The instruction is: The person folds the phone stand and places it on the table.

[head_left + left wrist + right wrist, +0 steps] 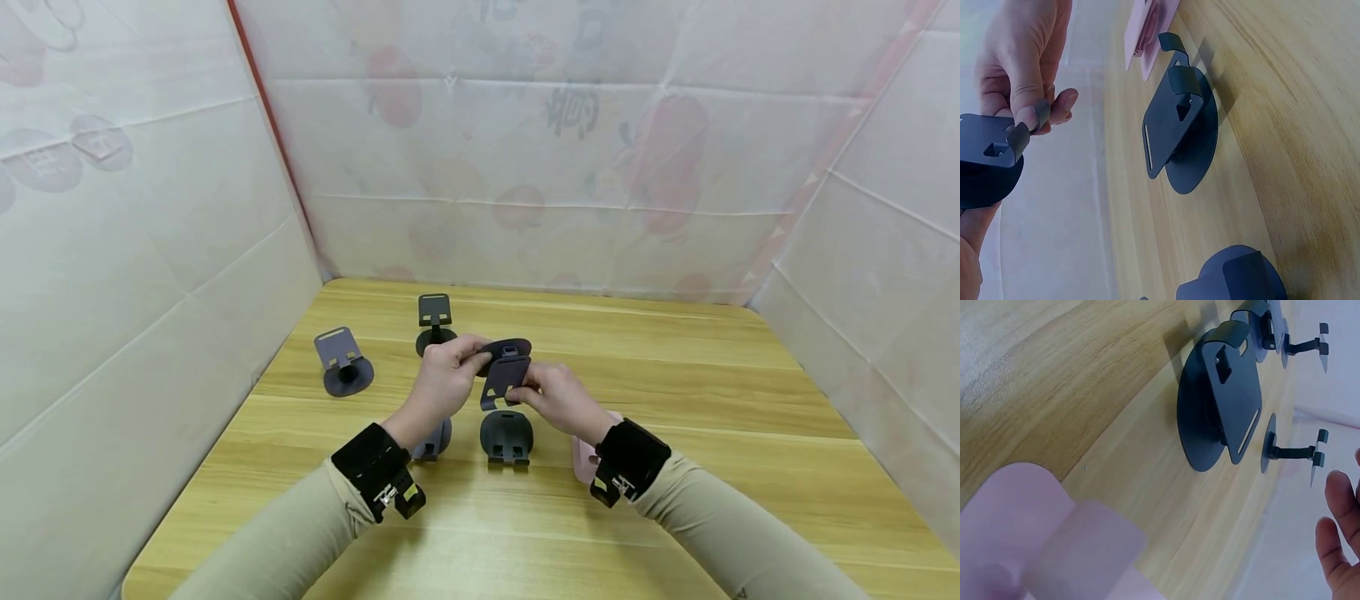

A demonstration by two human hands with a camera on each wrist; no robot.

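Holding a dark phone stand (505, 367) above the wooden table (675, 467), left hand (444, 377) pinches its base at 9 o'clock; right hand (558, 398) pinches its plate at 3 o'clock.

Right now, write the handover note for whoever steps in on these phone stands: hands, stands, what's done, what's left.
Left hand pinches the round base of a dark phone stand held above the table. Right hand holds that same stand's plate from the other side.
Two stands stand unfolded at the back left: the grey one and the dark one.
A folded dark stand lies flat below the hands; another lies partly hidden under the left wrist. A pink stand lies by the right wrist.
Done, seemingly: two opened. Left, likely: the one in hand, then the three lying flat.
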